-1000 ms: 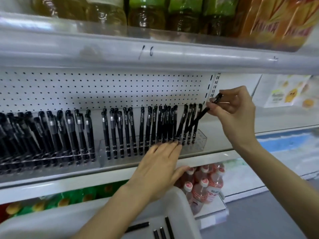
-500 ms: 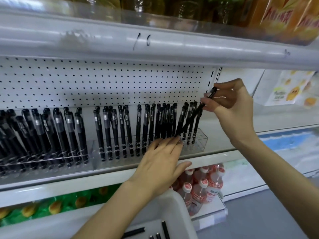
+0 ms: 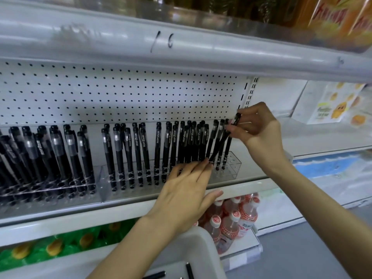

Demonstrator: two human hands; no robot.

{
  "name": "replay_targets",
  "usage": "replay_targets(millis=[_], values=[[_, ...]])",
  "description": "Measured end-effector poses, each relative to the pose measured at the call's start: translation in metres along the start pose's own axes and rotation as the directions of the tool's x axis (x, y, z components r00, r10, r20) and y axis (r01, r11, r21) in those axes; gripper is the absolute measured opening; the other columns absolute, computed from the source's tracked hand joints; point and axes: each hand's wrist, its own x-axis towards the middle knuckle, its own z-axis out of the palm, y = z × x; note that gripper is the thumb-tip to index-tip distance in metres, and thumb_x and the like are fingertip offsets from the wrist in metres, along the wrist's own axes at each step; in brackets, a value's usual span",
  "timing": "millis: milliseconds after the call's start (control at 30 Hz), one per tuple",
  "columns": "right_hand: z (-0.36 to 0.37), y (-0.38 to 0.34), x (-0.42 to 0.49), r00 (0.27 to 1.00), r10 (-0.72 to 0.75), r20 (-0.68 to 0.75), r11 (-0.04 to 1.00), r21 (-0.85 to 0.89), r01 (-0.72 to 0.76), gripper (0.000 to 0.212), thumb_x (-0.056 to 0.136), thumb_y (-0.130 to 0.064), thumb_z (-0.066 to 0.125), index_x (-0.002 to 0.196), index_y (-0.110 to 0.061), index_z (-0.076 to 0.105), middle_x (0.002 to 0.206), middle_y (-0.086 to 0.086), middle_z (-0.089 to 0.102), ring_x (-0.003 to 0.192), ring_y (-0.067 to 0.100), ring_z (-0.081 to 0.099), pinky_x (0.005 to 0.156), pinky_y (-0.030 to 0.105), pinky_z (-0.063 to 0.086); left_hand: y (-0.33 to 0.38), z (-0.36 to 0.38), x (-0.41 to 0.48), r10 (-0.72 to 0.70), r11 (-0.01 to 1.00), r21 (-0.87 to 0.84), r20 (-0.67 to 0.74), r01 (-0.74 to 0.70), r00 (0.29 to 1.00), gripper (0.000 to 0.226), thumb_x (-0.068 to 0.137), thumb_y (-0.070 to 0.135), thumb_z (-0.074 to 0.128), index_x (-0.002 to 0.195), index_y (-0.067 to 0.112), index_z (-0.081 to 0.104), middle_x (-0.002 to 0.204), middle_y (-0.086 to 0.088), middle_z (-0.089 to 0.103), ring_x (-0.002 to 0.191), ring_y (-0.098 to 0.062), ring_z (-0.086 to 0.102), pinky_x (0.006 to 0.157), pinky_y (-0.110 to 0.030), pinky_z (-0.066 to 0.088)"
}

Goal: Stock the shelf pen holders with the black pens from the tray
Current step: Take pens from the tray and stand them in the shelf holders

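A white store shelf (image 3: 251, 184) with a pegboard back (image 3: 120, 93) is filling the frame, and two clear holders are standing on it side by side, both carrying rows of upright pens (image 3: 138, 154). The left holder (image 3: 50, 190) is sitting at centre left. The right holder (image 3: 234, 168), at centre right, is showing free holes at its right end.

The right hand (image 3: 259, 133) is pinching one black pen (image 3: 221, 142) near its cap. Its grip is closed on the pen, which is slanting with its tip pointing down and left toward the right holder. The left hand (image 3: 187, 190) is lying flat, its grip open, with straight fingertips touching the pen's lower end, probably guiding it. The tray (image 3: 203, 244) is sitting at the bottom of the frame with a few spare pens (image 3: 189, 269) in it.

The slant is the likely risk. Pushed down at this angle, the tip may be missing its hole or wedging against neighbouring pens and tipping them. The light holder could also be sliding back if it is pressed sideways.
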Motion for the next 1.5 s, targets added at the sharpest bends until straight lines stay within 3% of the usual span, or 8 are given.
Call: replay_targets(millis=[133,233,400,800,933,1233,1367,1500], values=[[0.005,0.007,-0.004,0.993,-0.056,0.104,0.991,-0.115,0.068,0.038,0.077,-0.004,0.075,0.089,-0.032,0.052,0.088,0.005,0.066,0.083,0.019,0.065,0.075,0.033,0.054,-0.002,-0.004,-0.002,-0.007,0.999,-0.048,0.040,0.009,0.999,0.061,0.095,0.056,0.023,0.133,0.018,0.051,0.139,0.004,0.050,0.128,-0.012,0.045,0.101,-0.029,0.018],[0.007,0.009,-0.005,0.989,-0.091,0.118,0.973,-0.201,0.113,0.041,0.077,-0.007,0.075,0.090,-0.038,0.050,0.086,-0.005,0.063,0.079,0.009,0.061,0.067,0.022,0.050,-0.006,-0.005,-0.004,0.006,0.993,-0.120,0.030,-0.002,1.000,0.071,0.091,0.061,0.007,0.147,0.022,0.025,0.154,0.008,0.023,0.141,-0.008,0.017,0.108,-0.025,-0.001],[0.008,0.008,-0.001,0.983,-0.082,0.167,0.965,-0.234,0.120,0.034,0.079,-0.006,0.073,0.099,-0.025,0.053,0.084,-0.011,0.058,0.071,-0.003,0.055,0.062,0.009,0.043,-0.008,-0.010,-0.010,0.007,0.993,-0.120,0.018,-0.005,1.000,0.070,0.090,0.061,0.005,0.149,0.025,0.017,0.156,0.010,0.015,0.143,-0.006,0.007,0.110,-0.026,-0.004],[0.014,0.006,-0.003,0.959,-0.109,0.261,0.920,-0.338,0.197,0.032,0.076,-0.004,0.075,0.098,-0.020,0.057,0.078,-0.011,0.058,0.073,0.002,0.056,0.064,0.009,0.045,-0.019,-0.026,-0.030,-0.003,0.988,-0.154,0.025,0.007,1.000,0.069,0.090,0.062,0.005,0.150,0.029,0.011,0.156,0.015,0.009,0.140,0.000,-0.001,0.107,-0.020,-0.011],[0.011,0.003,-0.003,0.955,-0.108,0.277,0.879,-0.421,0.222,0.033,0.076,-0.010,0.076,0.104,-0.017,0.059,0.080,-0.007,0.059,0.072,0.009,0.059,0.068,0.028,0.052,-0.023,-0.033,-0.038,-0.024,0.988,-0.148,0.047,0.030,0.999,0.070,0.088,0.064,0.002,0.150,0.031,0.006,0.156,0.017,0.005,0.139,0.002,-0.002,0.104,-0.018,-0.015],[0.008,-0.022,-0.020,0.961,-0.059,0.269,0.821,-0.535,0.200,0.049,0.078,-0.019,0.075,0.120,-0.022,0.051,0.082,-0.009,0.055,0.068,0.001,0.054,0.059,0.011,0.039,-0.054,-0.056,-0.098,-0.122,0.981,-0.138,0.123,0.139,0.985,0.081,0.079,0.071,-0.006,0.149,0.035,0.011,0.155,0.018,0.012,0.139,0.001,0.009,0.108,-0.018,-0.001],[0.026,-0.050,-0.057,0.944,-0.082,0.320,0.888,-0.406,0.215,0.041,0.080,-0.018,0.073,0.116,-0.022,0.053,0.084,-0.009,0.055,0.067,0.004,0.053,0.062,0.006,0.041,-0.067,-0.067,-0.131,-0.171,0.966,-0.166,0.162,0.198,0.972,0.081,0.081,0.071,0.001,0.147,0.031,0.024,0.152,0.012,0.028,0.137,-0.006,0.026,0.112,-0.026,0.018],[0.062,-0.077,-0.117,0.877,-0.062,0.476,0.966,-0.191,0.172,0.032,0.079,-0.019,0.073,0.104,-0.029,0.056,0.081,-0.008,0.059,0.066,0.010,0.060,0.063,0.016,0.046,-0.082,-0.080,-0.170,-0.242,0.943,-0.182,0.199,0.279,0.950,0.081,0.082,0.071,0.008,0.143,0.025,0.037,0.143,0.005,0.044,0.128,-0.014,0.040,0.106,-0.032,0.032]])
